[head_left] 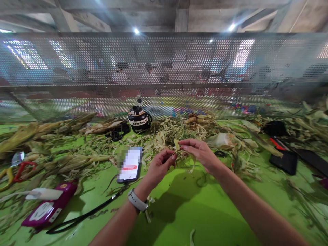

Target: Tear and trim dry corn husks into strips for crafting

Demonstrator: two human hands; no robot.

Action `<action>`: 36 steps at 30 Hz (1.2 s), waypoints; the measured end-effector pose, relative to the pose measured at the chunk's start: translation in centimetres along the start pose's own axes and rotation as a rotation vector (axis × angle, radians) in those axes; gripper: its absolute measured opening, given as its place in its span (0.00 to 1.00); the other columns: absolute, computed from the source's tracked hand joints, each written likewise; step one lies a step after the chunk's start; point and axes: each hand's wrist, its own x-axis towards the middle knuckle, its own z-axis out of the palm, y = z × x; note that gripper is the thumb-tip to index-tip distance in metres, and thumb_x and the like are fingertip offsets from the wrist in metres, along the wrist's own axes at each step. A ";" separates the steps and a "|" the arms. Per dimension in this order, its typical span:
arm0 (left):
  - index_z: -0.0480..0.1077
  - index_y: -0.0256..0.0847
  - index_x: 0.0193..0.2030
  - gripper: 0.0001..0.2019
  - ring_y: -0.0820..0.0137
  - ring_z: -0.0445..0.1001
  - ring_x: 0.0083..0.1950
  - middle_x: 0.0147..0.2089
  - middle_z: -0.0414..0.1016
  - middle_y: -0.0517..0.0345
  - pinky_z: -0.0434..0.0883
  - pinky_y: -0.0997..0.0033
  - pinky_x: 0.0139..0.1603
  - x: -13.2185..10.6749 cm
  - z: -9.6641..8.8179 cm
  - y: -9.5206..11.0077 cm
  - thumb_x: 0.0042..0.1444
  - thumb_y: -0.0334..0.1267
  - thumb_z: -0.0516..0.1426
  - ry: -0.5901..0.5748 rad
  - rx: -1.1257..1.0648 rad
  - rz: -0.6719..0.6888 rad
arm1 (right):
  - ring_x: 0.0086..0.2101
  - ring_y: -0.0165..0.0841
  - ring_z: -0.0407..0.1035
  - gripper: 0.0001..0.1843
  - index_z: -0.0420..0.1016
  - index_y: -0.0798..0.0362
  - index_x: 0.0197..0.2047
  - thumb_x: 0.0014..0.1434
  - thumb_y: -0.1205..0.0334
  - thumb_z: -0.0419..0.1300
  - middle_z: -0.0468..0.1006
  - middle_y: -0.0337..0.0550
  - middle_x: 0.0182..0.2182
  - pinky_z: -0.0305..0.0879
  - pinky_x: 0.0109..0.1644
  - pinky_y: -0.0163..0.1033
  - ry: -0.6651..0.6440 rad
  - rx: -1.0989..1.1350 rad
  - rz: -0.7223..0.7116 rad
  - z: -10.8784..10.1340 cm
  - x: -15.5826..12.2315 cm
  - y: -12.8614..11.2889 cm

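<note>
Above the green tabletop, my left hand (159,168) pinches thin strands of a pale corn husk piece (191,162), with thumb and forefinger pressed together. Close on its right, my right hand (202,153) grips the same small husk piece between thumb and fingers. Loose ends of it hang below and between both hands; exactly where the fingertips meet the strands is hard to make out. Right behind the hands lies a heap of shredded husk (167,131). A phone with a lit screen (132,165) rests left of my left hand.
A black round jug (139,123) stands behind the phone, before a perforated metal screen (164,75). Purple pouch (51,205), red-handled scissors (24,171) and black strap (87,215) lie left. Whole husks (222,140) and a black phone (284,161) lie right. People sit beyond the screen.
</note>
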 end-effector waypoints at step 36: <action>0.63 0.37 0.25 0.18 0.82 0.55 0.18 0.17 0.59 0.69 0.53 0.81 0.18 -0.2 0.4 -0.2 0.47 0.50 0.60 -0.031 -0.064 -0.037 | 0.27 0.27 0.59 0.10 0.66 0.56 0.25 0.54 0.60 0.54 0.66 0.36 0.22 0.56 0.30 0.32 -0.090 -0.505 -0.185 0.0 -0.2 0.5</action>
